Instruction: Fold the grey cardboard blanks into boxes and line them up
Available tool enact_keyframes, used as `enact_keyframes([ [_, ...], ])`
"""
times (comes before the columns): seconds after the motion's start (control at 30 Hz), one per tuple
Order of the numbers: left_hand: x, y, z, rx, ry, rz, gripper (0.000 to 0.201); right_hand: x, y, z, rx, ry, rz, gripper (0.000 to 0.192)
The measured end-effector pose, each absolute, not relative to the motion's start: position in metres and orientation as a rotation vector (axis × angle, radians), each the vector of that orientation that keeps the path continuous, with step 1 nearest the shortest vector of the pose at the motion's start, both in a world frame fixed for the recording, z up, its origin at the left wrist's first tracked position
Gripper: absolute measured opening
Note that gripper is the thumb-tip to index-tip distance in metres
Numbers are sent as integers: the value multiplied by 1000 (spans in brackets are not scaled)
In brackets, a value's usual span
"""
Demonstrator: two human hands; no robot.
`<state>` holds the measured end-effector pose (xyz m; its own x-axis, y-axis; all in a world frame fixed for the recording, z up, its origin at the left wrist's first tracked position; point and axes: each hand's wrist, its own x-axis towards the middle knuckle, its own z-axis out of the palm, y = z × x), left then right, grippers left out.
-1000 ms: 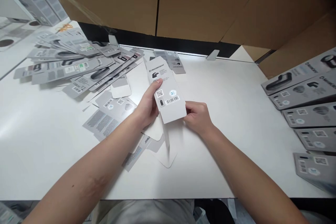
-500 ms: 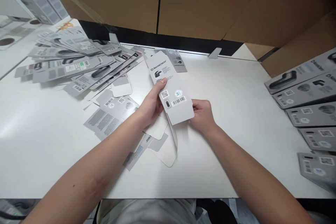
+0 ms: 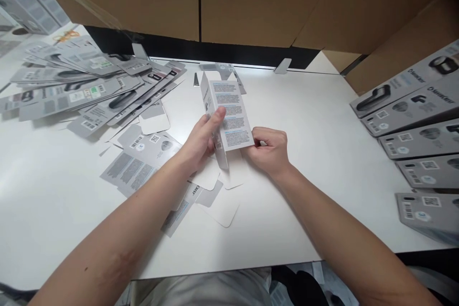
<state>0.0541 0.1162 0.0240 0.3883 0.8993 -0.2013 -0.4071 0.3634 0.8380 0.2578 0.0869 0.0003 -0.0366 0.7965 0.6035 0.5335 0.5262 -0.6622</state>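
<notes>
Between my hands is a grey printed carton [image 3: 232, 117], opened into a box shape with blocks of small text facing me. My left hand [image 3: 201, 141] is closed around its left side, thumb on the text panel. At the carton's lower right corner, my right hand [image 3: 268, 148] is curled, its fingertips at the edge near a white flap [image 3: 232, 174]. Those fingertips are partly hidden, but they seem to pinch the carton's edge. Below and to the left lie flat unfolded cartons [image 3: 136, 165], some under my left forearm.
A fanned pile of flat cartons [image 3: 82, 86] covers the table's left side. Several assembled boxes [image 3: 426, 169] stand in a row along the right. Large brown cardboard boxes [image 3: 251, 5] wall off the back, behind a white clip [image 3: 283, 65].
The carton has gone from flat to opened out, and now shows its text panel instead of the barcode side. My right hand has shifted slightly left along its lower edge. The view has also shifted.
</notes>
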Motion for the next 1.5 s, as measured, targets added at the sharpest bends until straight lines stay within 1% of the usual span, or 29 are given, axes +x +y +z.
enact_keyframes([
  [0.13,52,120,25,667,776,991,66,259,84,3,-1145,-1691,383,47],
  [0.27,49,125,27,536,660,1159,48,260,82,7,-1225,-1688,669,38],
  [0.37,48,129,29,494,586,1270,44,262,81,6,-1211,-1738,843,43],
  [0.43,48,130,30,472,559,1313,44,262,81,3,-1192,-1754,868,47],
  [0.47,48,130,30,466,558,1333,44,263,81,1,-1190,-1751,861,45],
  [0.53,48,130,31,465,579,1377,43,262,81,-3,-1206,-1722,811,37],
  [0.57,48,130,31,463,592,1401,42,262,81,-5,-1227,-1694,764,35],
  [0.67,51,129,31,431,593,1447,45,262,84,-6,-1288,-1586,557,47],
  [0.7,52,129,31,417,580,1446,48,262,85,-6,-1293,-1556,478,48],
  [0.73,53,129,30,410,567,1436,52,262,86,-5,-1290,-1527,402,44],
  [0.83,57,126,30,435,564,1394,61,262,88,-1,-1248,-1451,192,25],
  [0.9,58,125,29,450,593,1382,62,262,89,2,-1202,-1430,75,14],
  [0.97,57,126,28,448,636,1357,58,262,89,5,-1165,-1451,5,9],
  [1.1,50,131,24,438,681,1285,46,262,90,8,-1123,-1526,41,13],
  [1.3,45,134,26,412,689,1317,45,264,89,6,-1090,-1583,398,25],
  [1.43,47,131,31,395,697,1336,38,267,90,3,-1056,-1639,527,39],
  [1.5,47,129,32,399,699,1326,37,268,90,1,-1035,-1682,573,42],
])
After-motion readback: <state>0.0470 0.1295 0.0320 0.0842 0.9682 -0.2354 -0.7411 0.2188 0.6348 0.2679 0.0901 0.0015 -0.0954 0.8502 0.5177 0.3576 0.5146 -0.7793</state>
